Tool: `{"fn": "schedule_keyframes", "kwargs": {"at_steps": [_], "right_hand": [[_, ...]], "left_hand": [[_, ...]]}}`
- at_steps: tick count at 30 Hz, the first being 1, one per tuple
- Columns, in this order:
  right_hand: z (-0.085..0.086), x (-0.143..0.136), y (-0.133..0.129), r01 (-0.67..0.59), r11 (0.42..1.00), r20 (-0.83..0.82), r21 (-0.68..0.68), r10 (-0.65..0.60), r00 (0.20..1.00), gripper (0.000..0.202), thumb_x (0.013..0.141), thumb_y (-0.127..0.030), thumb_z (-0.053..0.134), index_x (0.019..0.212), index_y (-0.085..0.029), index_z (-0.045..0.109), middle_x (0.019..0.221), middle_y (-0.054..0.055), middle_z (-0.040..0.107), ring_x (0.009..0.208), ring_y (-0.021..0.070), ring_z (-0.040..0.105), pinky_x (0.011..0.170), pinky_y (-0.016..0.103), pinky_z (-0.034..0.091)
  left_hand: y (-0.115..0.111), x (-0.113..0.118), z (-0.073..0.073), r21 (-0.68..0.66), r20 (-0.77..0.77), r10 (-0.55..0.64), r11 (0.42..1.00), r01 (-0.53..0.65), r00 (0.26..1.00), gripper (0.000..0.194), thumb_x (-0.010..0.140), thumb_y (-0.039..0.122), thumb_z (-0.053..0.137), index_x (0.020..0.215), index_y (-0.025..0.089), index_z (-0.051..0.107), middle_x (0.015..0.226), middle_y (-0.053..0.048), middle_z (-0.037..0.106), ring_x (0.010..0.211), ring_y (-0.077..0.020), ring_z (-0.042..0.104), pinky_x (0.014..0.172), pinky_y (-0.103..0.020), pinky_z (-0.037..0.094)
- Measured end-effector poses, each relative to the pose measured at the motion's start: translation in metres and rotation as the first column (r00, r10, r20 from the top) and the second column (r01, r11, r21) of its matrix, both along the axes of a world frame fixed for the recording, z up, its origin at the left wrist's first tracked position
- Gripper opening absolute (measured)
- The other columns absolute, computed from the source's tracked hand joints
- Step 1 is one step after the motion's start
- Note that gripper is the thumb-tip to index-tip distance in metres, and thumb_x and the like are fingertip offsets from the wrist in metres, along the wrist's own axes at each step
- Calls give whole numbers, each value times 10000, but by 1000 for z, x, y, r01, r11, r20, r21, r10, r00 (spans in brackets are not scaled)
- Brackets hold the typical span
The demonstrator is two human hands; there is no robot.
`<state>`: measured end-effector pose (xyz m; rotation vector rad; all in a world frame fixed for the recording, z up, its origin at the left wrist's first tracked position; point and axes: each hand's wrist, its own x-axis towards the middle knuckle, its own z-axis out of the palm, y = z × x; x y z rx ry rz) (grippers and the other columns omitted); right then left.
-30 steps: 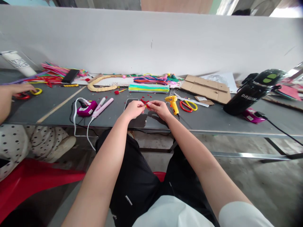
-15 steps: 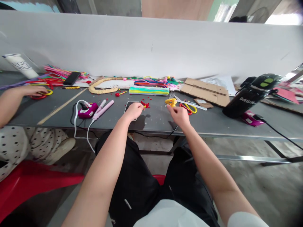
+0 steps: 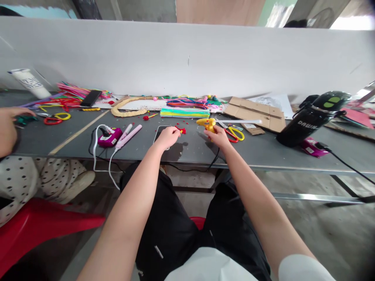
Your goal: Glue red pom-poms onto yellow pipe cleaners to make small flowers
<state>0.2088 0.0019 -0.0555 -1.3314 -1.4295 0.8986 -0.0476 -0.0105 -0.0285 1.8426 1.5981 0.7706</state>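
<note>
My right hand [image 3: 218, 135] is wrapped around the handle of a yellow glue gun [image 3: 207, 124], held a little above the table with its nozzle toward the left. A long white glue stick [image 3: 244, 121] sticks out of its back. Below and right of it lie scissors [image 3: 238, 133] with red and yellow handles. My left hand [image 3: 169, 136] is closed in a pinch at a small red and yellow piece [image 3: 182, 131], partly hidden by the fingers. Beneath that hand is a phone [image 3: 157, 135] lying on the table.
A pink hair straightener [image 3: 129, 137] and a purple power block [image 3: 109, 137] are at left. Pipe cleaners [image 3: 184, 112], a beige curved band [image 3: 117, 111] and cardboard [image 3: 254, 112] line the back. A black bottle [image 3: 304, 123] stands right. A co-worker's hand [image 3: 17, 113] is far left.
My right hand has lifted the glue gun and turned its nozzle left; the glue stick rose with it. My left hand stays nearly in place. The co-worker's hand has left the scissors there.
</note>
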Motion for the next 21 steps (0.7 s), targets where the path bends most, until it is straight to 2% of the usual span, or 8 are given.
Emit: {"fn": "schedule_keyframes", "kwargs": {"at_steps": [2, 6, 8, 12, 15, 21], "right_hand": [[-1, -9, -3, -83, 996, -199, -36, 75, 977, 311, 694, -416, 731, 893, -189, 657, 846, 37, 686, 697, 166, 607, 648, 311, 469], [0, -20, -11, -197, 979, -318, -53, 171, 933, 330, 686, -391, 748, 928, -182, 668, 920, 56, 728, 620, 122, 578, 569, 273, 442], [0, -21, -14, -235, 971, -343, -46, 205, 917, 341, 688, -418, 780, 909, -179, 675, 890, 50, 727, 571, 101, 531, 529, 260, 406], [-2, -23, -17, -199, 979, -250, -40, 183, 951, 328, 741, -497, 743, 737, -185, 642, 715, 20, 651, 506, 92, 455, 473, 262, 332], [-5, -27, -18, -223, 974, -162, -30, 216, 963, 298, 748, -464, 714, 660, -196, 618, 636, 0, 602, 507, 98, 433, 487, 265, 333], [-8, -32, -17, -255, 967, -69, -6, 254, 965, 263, 739, -399, 661, 577, -210, 580, 576, -12, 546, 539, 115, 429, 531, 281, 353]], "left_hand": [[-1, 1, 2, 9, -10, 6, 1000, -6, 1000, 247, 904, 345, 500, 758, 204, 642, 680, -30, 625, 545, -154, 486, 538, -289, 313], [-1, 2, 5, 56, -41, 45, 998, -43, 998, 283, 919, 368, 501, 757, 201, 662, 644, -26, 604, 561, -164, 486, 557, -298, 304], [-1, 3, 4, 89, -53, 71, 994, -66, 996, 290, 922, 362, 501, 740, 196, 653, 639, -28, 597, 585, -170, 497, 579, -300, 309], [0, 5, 3, 151, -70, 120, 983, -108, 990, 315, 915, 346, 512, 636, 203, 537, 608, -23, 554, 593, -168, 478, 593, -302, 298], [-1, 7, 2, 183, -77, 130, 976, -115, 988, 348, 917, 351, 512, 602, 212, 466, 590, -16, 527, 573, -158, 446, 584, -307, 273], [-3, 13, -2, 216, -67, 149, 967, -131, 987, 309, 916, 352, 504, 646, 206, 537, 621, -28, 574, 597, -166, 488, 593, -301, 290]]}}
